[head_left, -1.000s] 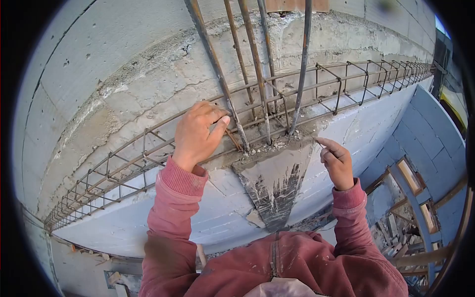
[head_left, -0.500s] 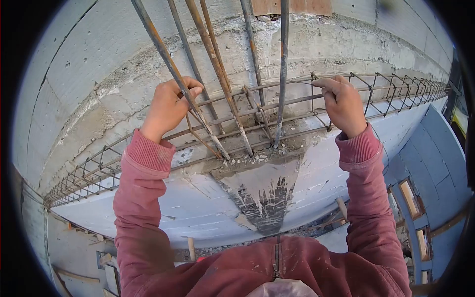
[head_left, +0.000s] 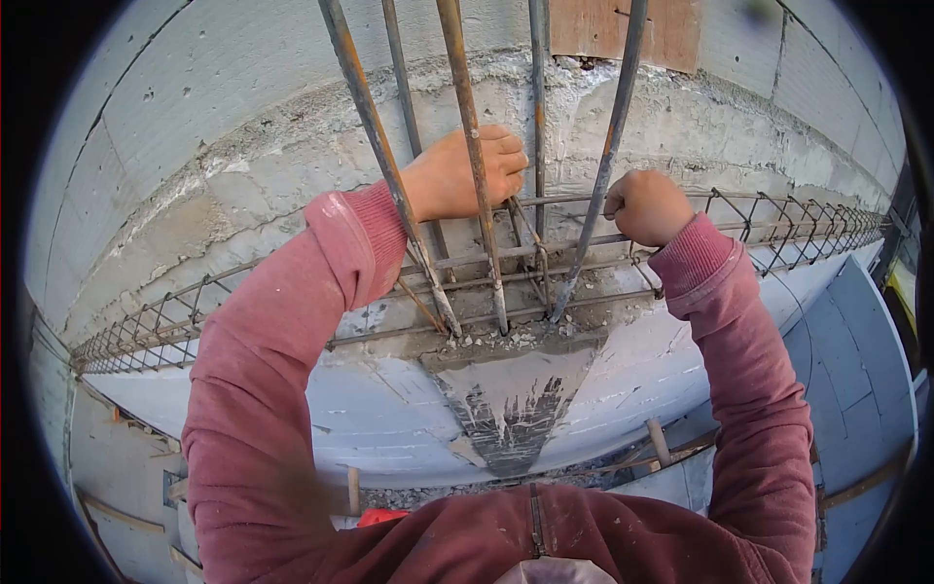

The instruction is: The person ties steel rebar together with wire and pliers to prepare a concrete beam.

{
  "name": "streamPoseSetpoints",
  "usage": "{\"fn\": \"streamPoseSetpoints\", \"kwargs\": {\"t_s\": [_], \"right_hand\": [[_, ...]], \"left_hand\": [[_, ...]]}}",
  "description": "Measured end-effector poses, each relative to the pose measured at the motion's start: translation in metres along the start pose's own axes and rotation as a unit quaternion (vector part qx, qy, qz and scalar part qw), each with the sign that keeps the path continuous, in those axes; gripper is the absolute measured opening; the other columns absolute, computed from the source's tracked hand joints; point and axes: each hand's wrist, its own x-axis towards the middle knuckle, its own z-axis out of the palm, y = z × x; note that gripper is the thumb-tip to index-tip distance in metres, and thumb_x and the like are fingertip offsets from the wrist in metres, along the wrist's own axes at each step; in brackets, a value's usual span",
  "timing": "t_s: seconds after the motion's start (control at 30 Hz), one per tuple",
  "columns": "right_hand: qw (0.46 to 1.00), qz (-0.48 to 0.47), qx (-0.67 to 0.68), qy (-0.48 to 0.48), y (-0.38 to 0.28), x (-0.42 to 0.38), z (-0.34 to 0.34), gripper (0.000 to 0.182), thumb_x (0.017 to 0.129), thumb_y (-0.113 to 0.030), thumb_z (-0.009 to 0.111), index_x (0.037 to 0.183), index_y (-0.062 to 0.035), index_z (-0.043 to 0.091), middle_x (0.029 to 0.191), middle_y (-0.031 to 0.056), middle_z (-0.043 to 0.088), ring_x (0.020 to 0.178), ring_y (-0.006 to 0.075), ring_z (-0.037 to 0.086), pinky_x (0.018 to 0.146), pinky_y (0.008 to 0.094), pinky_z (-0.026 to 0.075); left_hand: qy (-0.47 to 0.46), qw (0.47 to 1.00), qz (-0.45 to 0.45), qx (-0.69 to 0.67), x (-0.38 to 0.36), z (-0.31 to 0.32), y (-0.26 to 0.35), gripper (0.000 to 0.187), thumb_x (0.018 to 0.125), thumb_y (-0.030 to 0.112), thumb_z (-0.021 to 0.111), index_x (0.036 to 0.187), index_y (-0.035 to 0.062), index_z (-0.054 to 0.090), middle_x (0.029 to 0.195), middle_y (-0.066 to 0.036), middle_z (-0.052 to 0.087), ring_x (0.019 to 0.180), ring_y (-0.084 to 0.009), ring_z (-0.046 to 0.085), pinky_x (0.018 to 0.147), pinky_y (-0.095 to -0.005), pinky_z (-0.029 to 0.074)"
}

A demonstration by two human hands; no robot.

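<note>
My left hand [head_left: 472, 173] reaches behind a rusty upright rebar [head_left: 474, 146], its fingers curled just above the top of a tilted stirrup [head_left: 528, 229]. What those fingers hold, if anything, is hidden. My right hand [head_left: 650, 207] is closed in a fist right of another upright rebar [head_left: 605, 161], over the long horizontal bars of the rebar cage [head_left: 778, 219]. Its fingertips are close to that upright bar, and I cannot make out anything in them. Several uprights rise from the concrete between and around my hands.
A rough concrete wall [head_left: 341, 146] stands behind the cage, with a wooden board [head_left: 623, 31] at the top. White panels [head_left: 370, 419] line the near side around a dark, smeared wedge-shaped patch [head_left: 506, 414]. Blue-grey panels [head_left: 856, 341] are at the right.
My left hand has moved right, from the leftmost upright bar to behind the middle one. My right hand has curled into a fist and shifted slightly down. The view has shifted too.
</note>
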Motion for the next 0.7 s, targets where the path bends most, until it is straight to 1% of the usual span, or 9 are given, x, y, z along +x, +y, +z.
{"fn": "streamPoseSetpoints", "kwargs": {"t_s": [0.07,0.17,0.27,0.37,0.4,0.47,0.57,0.63,0.7], "right_hand": [[0.999,0.026,-0.035,0.004,-0.006,0.007,0.006,0.014,0.070,-0.012,0.059,0.074,-0.0089,0.072,0.076,0.0143,0.067,0.073,0.0296,0.065,0.071,0.0375,0.052],[0.990,0.065,0.118,-0.040,-0.011,0.004,-0.007,0.014,0.072,-0.013,0.059,0.074,-0.0064,0.071,0.077,0.0174,0.067,0.072,0.0301,0.065,0.070,0.0371,0.053],[0.907,0.168,0.374,-0.097,0.003,0.009,0.001,0.015,0.073,-0.011,0.058,0.077,-0.0041,0.071,0.076,0.0194,0.066,0.070,0.0292,0.066,0.068,0.0360,0.053],[0.973,0.112,0.201,-0.024,-0.005,0.009,0.011,0.014,0.074,-0.008,0.061,0.082,-0.0019,0.070,0.076,0.0192,0.067,0.067,0.0277,0.066,0.064,0.0347,0.053],[0.991,0.067,0.111,-0.034,0.001,0.014,0.019,0.014,0.074,-0.009,0.061,0.083,-0.0019,0.070,0.076,0.0185,0.067,0.067,0.0272,0.066,0.063,0.0345,0.052],[0.996,-0.024,-0.068,-0.053,0.023,0.034,0.036,0.015,0.074,-0.010,0.063,0.084,-0.0020,0.069,0.077,0.0170,0.068,0.067,0.0261,0.066,0.061,0.0342,0.052],[0.953,0.058,0.061,-0.292,0.004,0.037,0.026,0.015,0.076,-0.015,0.064,0.080,-0.0015,0.068,0.076,0.0160,0.067,0.069,0.0259,0.066,0.060,0.0337,0.052],[0.929,0.008,-0.016,-0.371,-0.010,0.038,0.012,0.020,0.085,-0.021,0.054,0.092,-0.0052,0.064,0.078,0.0081,0.065,0.069,0.0166,0.063,0.056,0.0305,0.050],[0.896,0.192,0.179,-0.359,-0.024,0.028,0.003,0.020,0.089,-0.019,0.046,0.097,-0.0079,0.060,0.077,0.0046,0.062,0.064,0.0085,0.061,0.047,0.0241,0.047]], "left_hand": [[0.008,1.000,0.011,0.010,0.004,0.003,0.000,0.011,0.072,0.013,0.059,0.079,0.0082,0.065,0.079,0.001,0.056,0.085,-0.0152,0.053,0.081,-0.0286,0.042],[0.046,0.999,0.019,0.021,0.006,0.011,-0.004,0.007,0.071,0.015,0.058,0.072,0.0126,0.065,0.072,0.004,0.051,0.080,-0.0135,0.051,0.079,-0.0264,0.039],[0.059,0.998,0.029,0.011,0.010,0.017,-0.007,0.007,0.069,0.016,0.058,0.067,0.0170,0.065,0.071,0.005,0.050,0.082,-0.0127,0.051,0.081,-0.0269,0.039],[0.012,1.000,-0.010,0.025,0.015,0.017,-0.002,0.010,0.069,0.016,0.058,0.065,0.0205,0.065,0.072,0.007,0.052,0.082,-0.0117,0.050,0.082,-0.0268,0.038],[0.019,0.999,-0.013,0.023,0.015,0.019,-0.001,0.010,0.069,0.016,0.058,0.065,0.0203,0.066,0.072,0.007,0.053,0.082,-0.0115,0.050,0.082,-0.0270,0.038],[0.033,0.999,-0.013,0.021,0.014,0.024,-0.003,0.010,0.069,0.016,0.058,0.067,0.0201,0.067,0.074,0.007,0.054,0.082,-0.0111,0.051,0.082,-0.0273,0.038],[0.049,0.999,-0.017,0.004,0.013,0.021,-0.004,0.011,0.069,0.017,0.058,0.069,0.0195,0.069,0.076,0.007,0.057,0.082,-0.0110,0.051,0.083,-0.0276,0.038],[0.043,0.999,-0.012,0.006,0.013,0.021,-0.005,0.012,0.069,0.018,0.058,0.070,0.0189,0.069,0.075,0.007,0.057,0.082,-0.0113,0.051,0.082,-0.0277,0.038],[0.051,0.999,-0.016,0.002,0.013,0.021,-0.004,0.012,0.069,0.017,0.057,0.070,0.0191,0.069,0.074,0.007,0.056,0.081,-0.0115,0.051,0.082,-0.0278,0.038]]}}
